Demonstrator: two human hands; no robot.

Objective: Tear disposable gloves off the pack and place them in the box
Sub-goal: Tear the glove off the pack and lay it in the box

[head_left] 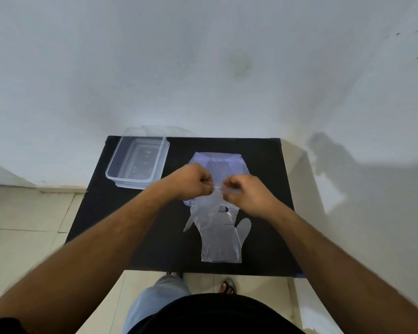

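A pack of clear disposable gloves (pixel 219 239) lies on the black table (pixel 155 237), cuffs toward me, its bluish plastic header (pixel 217 162) at the far end. My left hand (pixel 191 182) and my right hand (pixel 246 194) are both closed in fists above the pack's middle, almost touching. Each pinches thin clear glove film between them. The empty clear plastic box (pixel 136 160) stands at the table's far left corner, apart from both hands.
A white wall rises directly behind the table. A clear lid (pixel 155 131) leans behind the box against the wall. Pale floor tiles lie to the left and in front. My legs and feet (pixel 227 285) are at the table's near edge.
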